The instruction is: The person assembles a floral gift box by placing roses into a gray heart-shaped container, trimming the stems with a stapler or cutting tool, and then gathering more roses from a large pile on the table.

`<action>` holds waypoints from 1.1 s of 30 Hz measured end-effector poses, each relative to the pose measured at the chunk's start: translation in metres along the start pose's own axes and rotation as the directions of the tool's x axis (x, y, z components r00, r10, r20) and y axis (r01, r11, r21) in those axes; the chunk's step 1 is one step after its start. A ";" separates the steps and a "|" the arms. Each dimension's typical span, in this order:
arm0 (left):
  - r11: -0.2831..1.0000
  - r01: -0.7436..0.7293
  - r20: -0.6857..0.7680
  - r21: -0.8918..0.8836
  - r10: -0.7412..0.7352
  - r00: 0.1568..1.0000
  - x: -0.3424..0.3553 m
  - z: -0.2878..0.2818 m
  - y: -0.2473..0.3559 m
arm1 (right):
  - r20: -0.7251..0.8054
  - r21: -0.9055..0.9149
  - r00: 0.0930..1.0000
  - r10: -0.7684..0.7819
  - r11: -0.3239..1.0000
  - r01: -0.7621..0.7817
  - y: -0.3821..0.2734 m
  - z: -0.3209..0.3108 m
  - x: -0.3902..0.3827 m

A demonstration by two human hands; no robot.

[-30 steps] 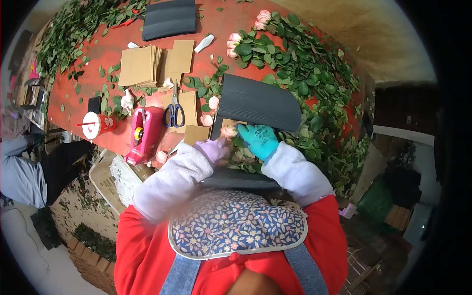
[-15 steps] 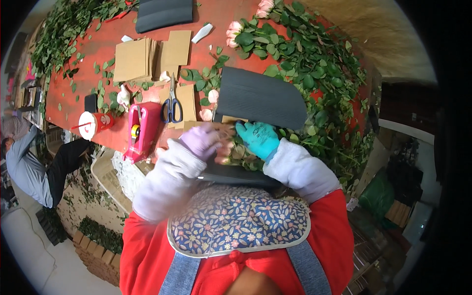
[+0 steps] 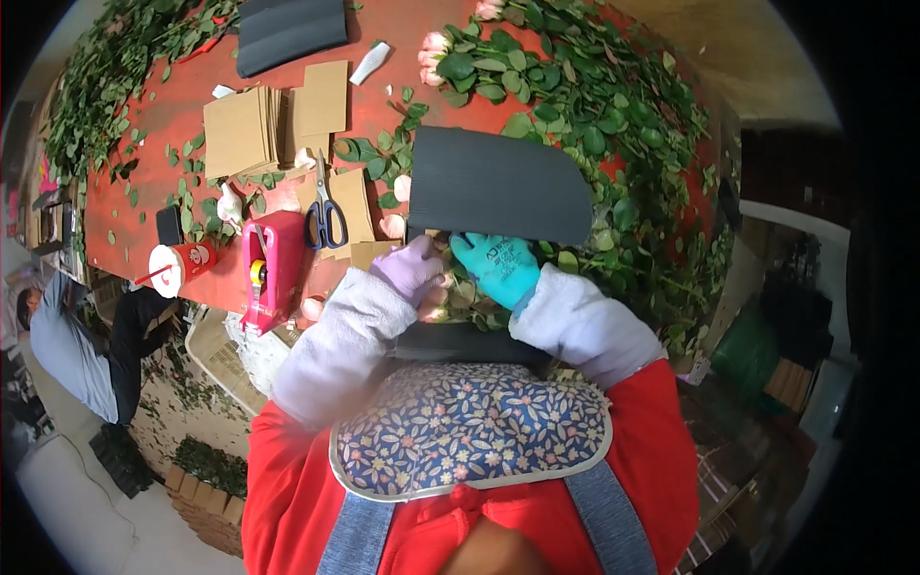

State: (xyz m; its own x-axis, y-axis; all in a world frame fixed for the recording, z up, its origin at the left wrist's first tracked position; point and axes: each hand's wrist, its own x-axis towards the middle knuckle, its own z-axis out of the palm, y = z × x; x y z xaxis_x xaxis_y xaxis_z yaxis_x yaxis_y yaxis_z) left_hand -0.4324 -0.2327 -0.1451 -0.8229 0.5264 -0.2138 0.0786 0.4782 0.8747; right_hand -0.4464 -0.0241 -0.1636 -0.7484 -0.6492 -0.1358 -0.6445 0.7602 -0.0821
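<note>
A leafy bunch of roses (image 3: 471,305) is held low at the near side of the red table (image 3: 125,216), between a dark grey ribbed sheet (image 3: 498,182) and a second dark panel (image 3: 470,344) nearer the flowered bib (image 3: 470,431); whether sheet and panel are joined cannot be told. Of the bunch, only a part is exposed: pale pink to cream petals are seen at its left end, and glossy mid-green leaves are crowded to the right of them. The sheet is marked by fine parallel ridges, and its far right corner is rounded. The left hand (image 3: 407,271), gloved in lavender, is placed at the bloom end with its fingers bent; whether anything is pinched by them cannot be told. The right hand (image 3: 496,268), gloved in teal, is laid over the leaves at the sheet's near edge; its fingers are kept close together, but their tips are partly hidden and a grip cannot be confirmed. To the left, dark-handled scissors (image 3: 327,222) and a bright pink tape dispenser (image 3: 275,264) are set beside brown card pieces (image 3: 240,134).
</note>
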 end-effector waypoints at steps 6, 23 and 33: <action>0.969 -0.200 -0.054 0.142 0.209 0.976 0.011 0.001 -0.017 | 0.121 0.028 0.992 -0.026 0.999 0.023 -0.019 -0.069 -0.020; 0.944 -0.190 0.064 -0.270 0.214 0.975 0.032 0.000 -0.039 | 0.266 -0.099 0.955 0.131 0.989 -0.108 -0.026 0.018 -0.020; 0.975 -0.030 0.237 0.218 -0.023 0.971 0.025 -0.031 0.007 | 0.246 -0.166 0.961 0.129 0.982 -0.089 -0.035 0.038 -0.018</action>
State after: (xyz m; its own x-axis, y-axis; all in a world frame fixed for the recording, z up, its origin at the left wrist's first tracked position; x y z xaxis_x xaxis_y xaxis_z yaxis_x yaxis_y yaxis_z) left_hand -0.4695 -0.2380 -0.1306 -0.6676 0.6667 -0.3313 0.2239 0.6042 0.7647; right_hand -0.4047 -0.0379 -0.1959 -0.7633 -0.5193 -0.3844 -0.5923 0.8000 0.0953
